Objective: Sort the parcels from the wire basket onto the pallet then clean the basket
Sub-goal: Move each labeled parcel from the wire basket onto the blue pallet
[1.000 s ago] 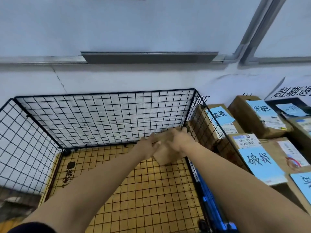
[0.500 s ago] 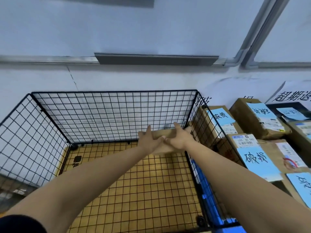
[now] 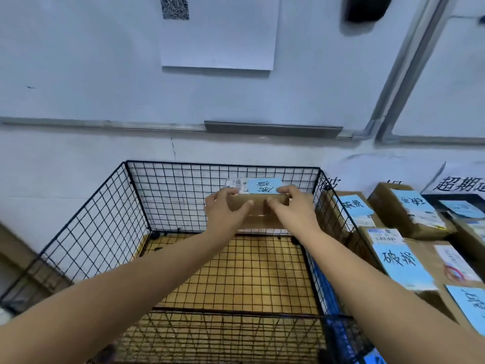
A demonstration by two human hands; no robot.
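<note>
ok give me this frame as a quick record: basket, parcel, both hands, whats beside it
wire basket: black mesh, set against a white wall
parcel: brown cardboard box near the basket's far right corner
on top of it: blue handwritten note, white barcode label
left hand: grips the parcel's left end
right hand: grips its right end
other contents: none visible
beside basket: cardboard parcels with blue notes, to its right

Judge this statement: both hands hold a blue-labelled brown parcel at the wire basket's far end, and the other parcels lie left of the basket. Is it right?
No. The head view shows the other parcels right of the wire basket; left hand and right hand do hold the brown parcel.
</note>
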